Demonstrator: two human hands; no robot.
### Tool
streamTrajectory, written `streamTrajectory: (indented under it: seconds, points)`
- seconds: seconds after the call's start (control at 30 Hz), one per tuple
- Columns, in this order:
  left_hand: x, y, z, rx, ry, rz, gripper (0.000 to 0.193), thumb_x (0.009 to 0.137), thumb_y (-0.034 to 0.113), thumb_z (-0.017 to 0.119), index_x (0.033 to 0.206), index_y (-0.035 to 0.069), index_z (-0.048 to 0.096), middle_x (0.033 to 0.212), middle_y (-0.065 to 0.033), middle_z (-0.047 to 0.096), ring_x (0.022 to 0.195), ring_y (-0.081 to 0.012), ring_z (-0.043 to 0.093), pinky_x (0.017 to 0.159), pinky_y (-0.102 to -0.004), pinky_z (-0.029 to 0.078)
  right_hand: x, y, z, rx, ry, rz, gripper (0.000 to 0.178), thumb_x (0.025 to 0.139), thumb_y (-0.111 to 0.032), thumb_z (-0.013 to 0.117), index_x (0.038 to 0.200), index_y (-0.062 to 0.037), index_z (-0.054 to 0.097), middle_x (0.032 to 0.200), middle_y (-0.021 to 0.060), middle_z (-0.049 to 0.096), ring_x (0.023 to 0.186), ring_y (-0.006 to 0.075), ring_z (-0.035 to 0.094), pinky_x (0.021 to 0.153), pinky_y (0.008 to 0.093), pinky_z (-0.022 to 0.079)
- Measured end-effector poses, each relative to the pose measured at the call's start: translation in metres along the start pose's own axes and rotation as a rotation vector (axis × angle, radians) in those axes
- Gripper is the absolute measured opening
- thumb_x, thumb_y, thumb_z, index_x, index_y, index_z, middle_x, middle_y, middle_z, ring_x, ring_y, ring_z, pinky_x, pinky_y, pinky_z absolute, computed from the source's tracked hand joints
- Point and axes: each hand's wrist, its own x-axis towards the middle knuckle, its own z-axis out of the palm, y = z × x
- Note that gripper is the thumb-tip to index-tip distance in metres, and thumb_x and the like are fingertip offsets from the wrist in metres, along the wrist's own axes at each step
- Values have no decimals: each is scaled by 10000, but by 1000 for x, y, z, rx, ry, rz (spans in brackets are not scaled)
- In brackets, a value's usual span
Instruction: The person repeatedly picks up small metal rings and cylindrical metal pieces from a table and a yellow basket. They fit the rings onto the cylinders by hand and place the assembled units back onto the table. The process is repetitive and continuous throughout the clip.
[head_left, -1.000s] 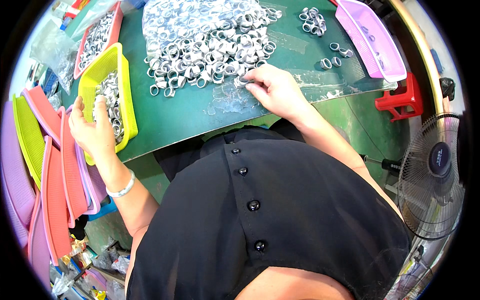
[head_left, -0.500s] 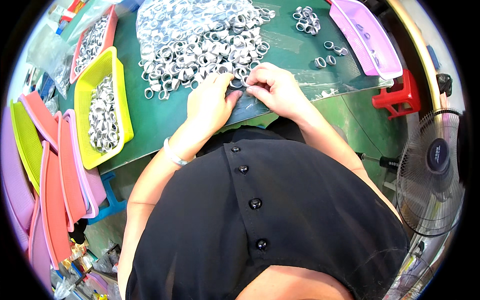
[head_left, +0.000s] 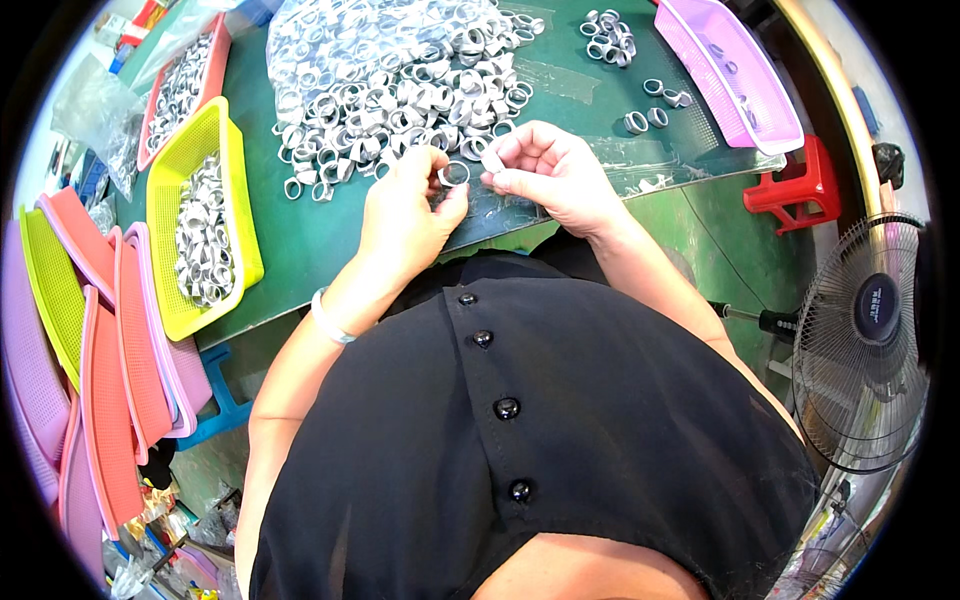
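My left hand point(head_left: 408, 210) pinches a grey metal ring point(head_left: 455, 174) between thumb and fingertips, just above the near edge of the green table. Close to its right, my right hand point(head_left: 548, 175) has thumb and forefinger pressed together; what sits between them, if anything, is too small to make out. The hands are a short gap apart. Right beyond them spreads a large pile of grey metal rings point(head_left: 400, 120), partly under a clear plastic bag point(head_left: 340, 45). A small cluster of rings point(head_left: 608, 38) and a few single rings point(head_left: 637, 123) lie to the right.
On the left stand a yellow-green basket point(head_left: 252, 235) and a red basket point(head_left: 222, 60), both holding rings. A purple basket point(head_left: 770, 130) sits at the right. Stacked empty baskets point(head_left: 110, 400) fill the lower left. A red stool point(head_left: 808, 190) and a fan point(head_left: 860, 340) stand at right.
My hands have drawn slightly apart. The ring that was between both hands' fingertips now shows in my left hand, which has shifted a little to the left.
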Motion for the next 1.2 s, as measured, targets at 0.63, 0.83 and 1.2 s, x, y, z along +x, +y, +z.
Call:
streamTrajectory:
  seconds: [0.63, 0.83, 1.2]
  points:
    - [-2, -8, -10, -568, -48, -18, 239, 715, 67, 705, 924, 26, 596, 735, 29, 532, 606, -25, 456, 547, -164, 405, 1, -2, 21, 53, -63, -79, 289, 794, 7, 586, 1069, 4, 500, 945, 84, 577, 838, 148, 578, 770, 268, 479]
    - [0, -17, -22, -1330, -354, -524, 316, 880, 310, 525, 902, -1, 573, 723, -14, 536, 575, -87, 463, 538, -185, 387, 0, -8, 25, 191, 1, 213, 185, 867, -165, 541, 957, -4, 560, 771, 47, 584, 621, 107, 566, 543, 211, 462]
    - [-2, -18, -21, -1460, -407, -650, 344, 924, 301, 396, 941, -11, 541, 832, -112, 599, 800, -189, 603, 674, -276, 518, 1, -3, 26, 45, 13, 278, 259, 879, -272, 530, 935, -26, 587, 705, 10, 567, 535, 65, 511, 466, 171, 388]
